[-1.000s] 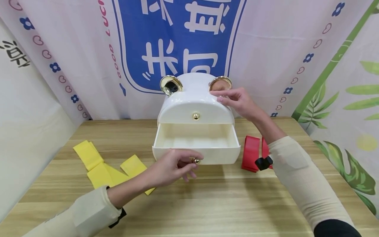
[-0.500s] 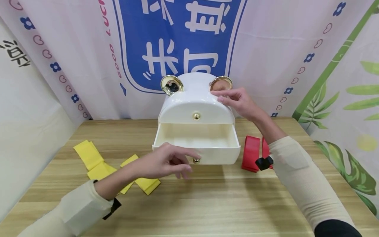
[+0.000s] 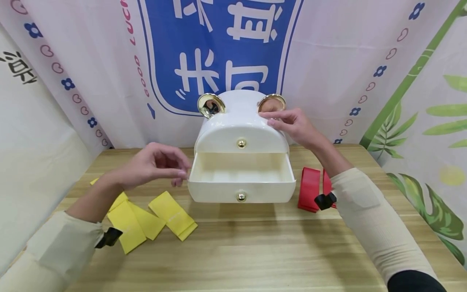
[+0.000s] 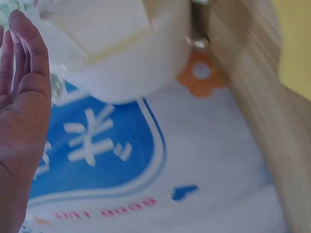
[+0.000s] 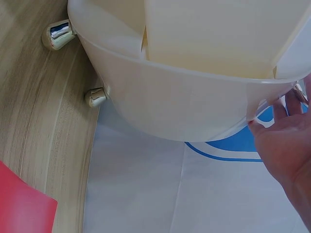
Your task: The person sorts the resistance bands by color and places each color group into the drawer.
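A white storage box (image 3: pixel 233 117) with gold round ears (image 3: pixel 211 105) stands at the back of the table. Its lower drawer (image 3: pixel 215 192) is pulled out and bare inside; the upper drawer (image 3: pixel 219 140) is closed. My left hand (image 3: pixel 153 166) hovers by the lower drawer's left side, fingers loosely bent and holding nothing; whether the fingertips touch the drawer I cannot tell. The left wrist view shows the hand (image 4: pixel 24 102) at its left edge. My right hand (image 3: pixel 292 125) rests with its fingertips on the box's upper right, beside the right ear (image 3: pixel 271 103).
Several yellow folded strips (image 3: pixel 173 215) lie on the wooden table (image 3: pixel 255 255) to the left, partly under my left forearm. Red folded strips (image 3: pixel 309 188) lie right of the box, partly behind my right wrist. A printed curtain (image 3: pixel 328 61) hangs close behind the box.
My left hand has left the lower drawer's gold knob and moved left and back to the drawer's side. The right hand and the drawer have stayed in place.
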